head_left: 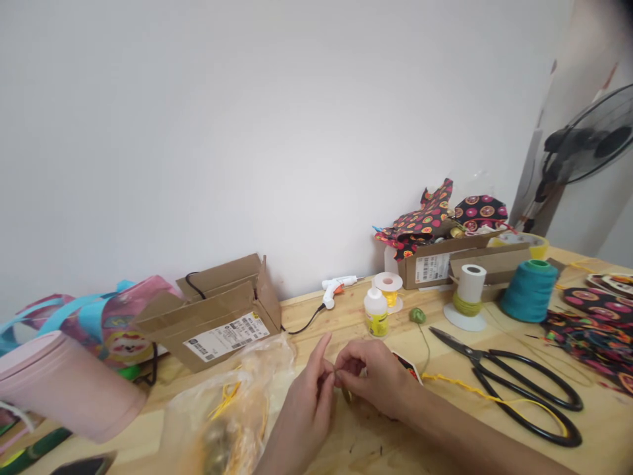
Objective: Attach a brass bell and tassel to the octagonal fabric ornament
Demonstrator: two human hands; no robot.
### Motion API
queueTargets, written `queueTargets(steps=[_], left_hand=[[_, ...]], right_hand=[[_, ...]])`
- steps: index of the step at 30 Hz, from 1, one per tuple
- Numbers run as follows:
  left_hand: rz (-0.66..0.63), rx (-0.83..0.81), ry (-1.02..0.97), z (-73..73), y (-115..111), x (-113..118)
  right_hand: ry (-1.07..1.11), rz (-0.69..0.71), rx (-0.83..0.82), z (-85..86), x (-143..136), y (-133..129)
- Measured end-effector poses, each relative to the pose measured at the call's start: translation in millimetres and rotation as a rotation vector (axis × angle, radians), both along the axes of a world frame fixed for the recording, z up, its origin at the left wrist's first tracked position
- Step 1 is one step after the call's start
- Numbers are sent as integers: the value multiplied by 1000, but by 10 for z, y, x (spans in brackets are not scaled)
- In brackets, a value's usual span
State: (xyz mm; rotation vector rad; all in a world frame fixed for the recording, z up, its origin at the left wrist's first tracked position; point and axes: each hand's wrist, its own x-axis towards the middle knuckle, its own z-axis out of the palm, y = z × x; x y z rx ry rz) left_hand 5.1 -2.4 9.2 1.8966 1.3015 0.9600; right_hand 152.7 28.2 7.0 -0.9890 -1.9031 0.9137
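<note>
My left hand (312, 399) and my right hand (373, 376) meet over the front middle of the wooden table. Both pinch at one small thing between their fingertips; a bit of dull gold or olive shows below them, too small to name. Just behind my right hand lies a dark patterned piece with a pale edge (408, 368), partly hidden. From beside it a twisted yellow cord (459, 384) runs right to the black-handled scissors (499, 376). A small green thread ball (417, 315) lies behind my right hand, its thread trailing toward it.
Left: a plastic bag with yellow cords (227, 409), an open cardboard box (217, 323), a pink container (69, 389). Behind: a glue gun (336, 288), a glue bottle (376, 313), a yellow ribbon spool (390, 290). Right: a teal thread cone (530, 290), an olive thread spool (467, 300), patterned fabric pieces (593, 336).
</note>
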Motion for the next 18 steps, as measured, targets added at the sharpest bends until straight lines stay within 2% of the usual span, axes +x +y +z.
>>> queueTargets(steps=[3, 7, 10, 12, 14, 18], left_hand=[[12, -37, -92, -9, -2, 19], [52, -77, -228, -32, 16, 25], [26, -78, -255, -42, 36, 9], [22, -71, -225, -37, 42, -1], [26, -49, -156, -24, 38, -7], [12, 42, 44, -4, 21, -18]], right_hand=[[34, 6, -9, -7, -6, 4], [236, 55, -193, -104, -46, 44], [334, 100, -309, -156, -66, 68], [335, 109, -326, -151, -62, 68], [262, 81, -277, -121, -44, 58], [-31, 0, 6, -31, 4, 19]])
